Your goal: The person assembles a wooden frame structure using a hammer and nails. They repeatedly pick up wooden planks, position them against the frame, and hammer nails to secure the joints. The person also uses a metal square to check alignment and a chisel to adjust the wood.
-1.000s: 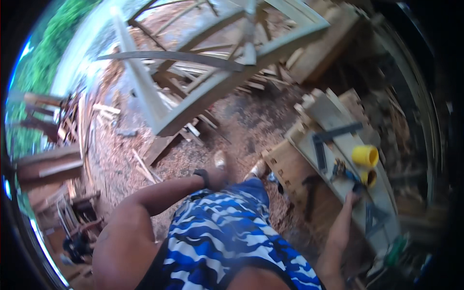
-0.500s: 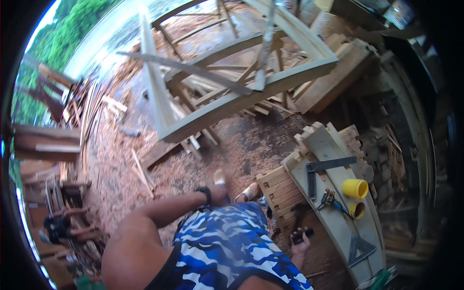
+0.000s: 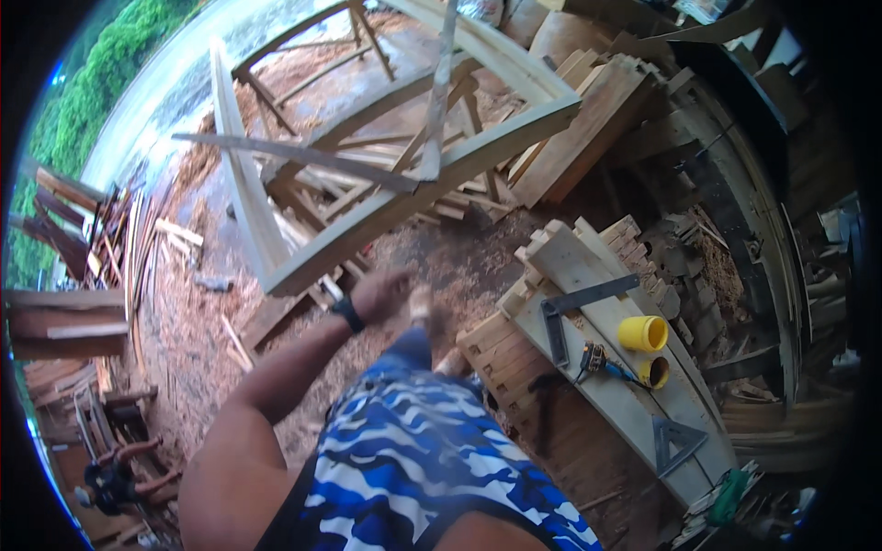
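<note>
My left hand (image 3: pixel 381 296), a dark band at its wrist, is stretched forward over the shaving-covered floor (image 3: pixel 303 354). It is nearest the front corner of a large wooden frame (image 3: pixel 404 207), apart from it as far as I can make out. Motion smears its fingers, so their pose is unclear, and I see nothing held in it. My right hand is out of the picture. Two loose wooden strips rest on the frame; one is a grey slat (image 3: pixel 294 158).
At my right, stacked boards (image 3: pixel 588 266) carry a black carpenter's square (image 3: pixel 554 331), a yellow cup-like container (image 3: pixel 642 333), a measuring tool (image 3: pixel 593 358) and a triangular square (image 3: pixel 675 443). Scrap wood (image 3: pixel 115 243) is heaped at left. Long timbers (image 3: pixel 597 129) lie beyond.
My left hand has swung forward and away from my body. My right hand, earlier beside the boards with a small black object in it, has left the view. The whole scene has shifted leftward.
</note>
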Tool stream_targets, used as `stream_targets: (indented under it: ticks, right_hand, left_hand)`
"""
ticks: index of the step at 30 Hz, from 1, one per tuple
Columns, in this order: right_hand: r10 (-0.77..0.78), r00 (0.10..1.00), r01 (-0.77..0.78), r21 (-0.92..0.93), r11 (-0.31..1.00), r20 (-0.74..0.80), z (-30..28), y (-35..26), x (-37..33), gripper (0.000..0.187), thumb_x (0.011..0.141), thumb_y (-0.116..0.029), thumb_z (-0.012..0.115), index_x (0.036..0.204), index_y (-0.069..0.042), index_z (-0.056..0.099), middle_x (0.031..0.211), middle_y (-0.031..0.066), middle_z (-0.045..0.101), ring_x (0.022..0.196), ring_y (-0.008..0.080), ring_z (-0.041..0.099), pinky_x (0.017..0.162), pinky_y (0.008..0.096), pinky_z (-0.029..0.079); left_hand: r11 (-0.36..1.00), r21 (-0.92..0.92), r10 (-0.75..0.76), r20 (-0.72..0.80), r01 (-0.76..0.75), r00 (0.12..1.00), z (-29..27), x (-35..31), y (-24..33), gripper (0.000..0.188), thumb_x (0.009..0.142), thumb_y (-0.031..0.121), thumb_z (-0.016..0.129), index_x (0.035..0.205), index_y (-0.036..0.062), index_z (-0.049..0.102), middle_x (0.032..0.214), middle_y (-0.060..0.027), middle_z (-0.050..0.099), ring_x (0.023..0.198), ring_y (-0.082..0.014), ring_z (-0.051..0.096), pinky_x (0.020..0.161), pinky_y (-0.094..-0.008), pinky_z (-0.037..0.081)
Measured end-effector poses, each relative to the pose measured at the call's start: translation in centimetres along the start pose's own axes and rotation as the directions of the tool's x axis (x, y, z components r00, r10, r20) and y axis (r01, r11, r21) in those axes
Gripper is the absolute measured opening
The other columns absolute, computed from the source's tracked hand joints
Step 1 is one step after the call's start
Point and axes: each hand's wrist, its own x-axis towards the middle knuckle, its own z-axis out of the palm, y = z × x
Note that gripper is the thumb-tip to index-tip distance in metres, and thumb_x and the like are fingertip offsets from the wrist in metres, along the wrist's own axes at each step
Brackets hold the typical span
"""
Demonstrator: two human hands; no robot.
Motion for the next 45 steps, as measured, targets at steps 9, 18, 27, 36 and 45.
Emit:
stream_targets:
  ticks: [9,18,27,36,45]
  right_hand:
    - [0.112,0.979,-0.087,0.145,0.986,-0.170,-2.5,-2.6,-3.4,0.030,0.087,-0.014,0.068,0.114,-0.006,0.060,0.093,0.0137,0.067,0.082,0.0338,0.067,0.070,0.0469,0.053]
    - [0.211,0.941,-0.188,0.110,0.976,-0.264,-0.8,-12.3,-3.7,0.026,0.089,-0.014,0.065,0.113,-0.006,0.061,0.093,0.0144,0.067,0.081,0.0347,0.067,0.070,0.0476,0.052]
    - [0.147,0.943,-0.180,-0.088,0.980,-0.298,0.2,-24.3,-0.8,0.022,0.091,-0.014,0.063,0.112,-0.007,0.061,0.094,0.0151,0.067,0.081,0.0357,0.067,0.069,0.0484,0.052]
    - [-0.041,0.949,-0.063,-0.316,0.947,-0.312,-2.3,-29.9,3.2,0.019,0.093,-0.014,0.060,0.111,-0.007,0.062,0.094,0.0158,0.067,0.081,0.0367,0.067,0.068,0.0491,0.051]
    - [-0.435,0.865,0.144,-0.707,0.692,-0.250,-7.5,-33.8,9.2,0.017,0.095,-0.014,0.057,0.110,-0.008,0.062,0.095,0.0166,0.067,0.080,0.0377,0.067,0.067,0.0499,0.051]
  left_hand:
    - [0.957,0.215,0.251,-0.282,-0.194,0.926,-6.0,8.4,-3.4,0.024,0.082,0.014,0.074,0.104,0.0055,0.068,0.108,-0.0137,0.068,0.102,-0.0337,0.063,0.090,-0.0424,0.051]
    - [0.901,0.294,0.351,-0.059,-0.319,0.935,-13.2,18.2,-10.3,0.053,0.068,0.020,0.079,0.116,0.0089,0.061,0.120,-0.0114,0.062,0.115,-0.0327,0.056,0.103,-0.0468,0.038]
    - [0.926,0.122,0.324,0.225,-0.356,0.919,-13.3,21.0,-11.5,0.055,0.069,0.034,0.081,0.114,0.0080,0.065,0.112,-0.0118,0.067,0.110,-0.0299,0.060,0.109,-0.0523,0.032]
    - [0.960,0.059,0.247,0.285,-0.274,0.926,-14.7,21.1,-12.5,0.056,0.072,0.034,0.081,0.118,0.0078,0.064,0.113,-0.0121,0.066,0.114,-0.0313,0.060,0.115,-0.0556,0.027]
    - [0.976,0.153,0.118,0.226,-0.155,0.967,-14.1,20.1,-10.3,0.058,0.072,0.033,0.081,0.121,0.0079,0.064,0.120,-0.0101,0.065,0.118,-0.0291,0.058,0.118,-0.0574,0.023]
